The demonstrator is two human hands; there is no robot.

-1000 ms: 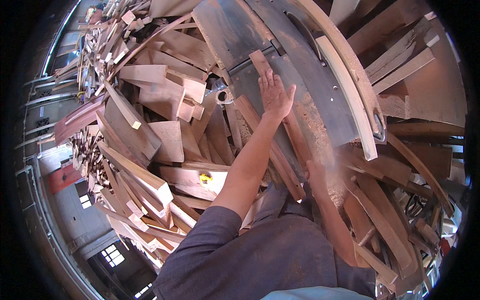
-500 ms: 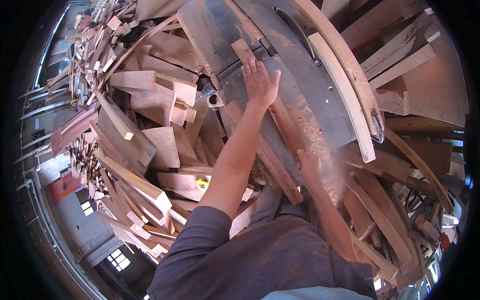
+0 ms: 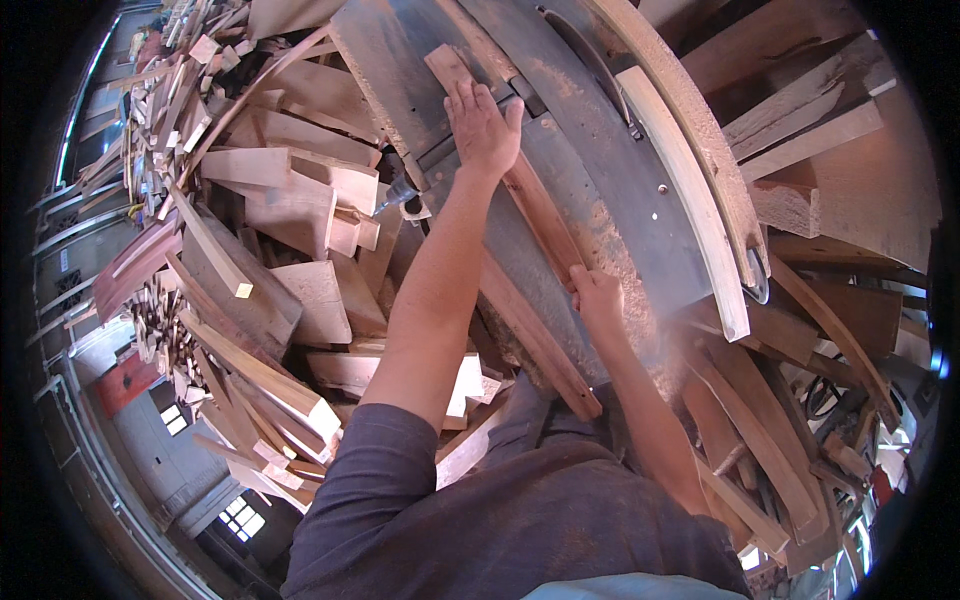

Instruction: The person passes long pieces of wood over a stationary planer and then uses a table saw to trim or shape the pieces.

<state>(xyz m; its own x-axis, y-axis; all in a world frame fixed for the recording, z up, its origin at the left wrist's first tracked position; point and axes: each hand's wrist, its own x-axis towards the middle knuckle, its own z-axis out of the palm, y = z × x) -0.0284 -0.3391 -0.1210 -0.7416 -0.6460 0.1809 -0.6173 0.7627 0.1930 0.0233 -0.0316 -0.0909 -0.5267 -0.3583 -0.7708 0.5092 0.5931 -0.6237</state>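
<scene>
A reddish-brown wooden strip (image 3: 542, 221) lies along the metal bed of a jointer-like machine (image 3: 590, 170), crossing the slot in it. My left hand (image 3: 484, 130) presses flat on the strip's far part, fingers stretched out and thumb apart. At the near end my right hand (image 3: 597, 296) is closed round the strip, its fingertips partly hidden. A second wooden strip (image 3: 540, 335) lies left of it along the table's edge, touched by neither hand.
Heaped boards and offcuts (image 3: 310, 210) crowd the left side. A pale wooden batten (image 3: 685, 190) and a curved board (image 3: 715, 130) lie along the machine's right side. More planks (image 3: 765, 430) stand at the lower right. Sawdust (image 3: 632, 250) coats the bed.
Both hands and the strip have moved away from me and slightly left along the bed. The strip's far end reaches further past the slot. The second strip stays beside it.
</scene>
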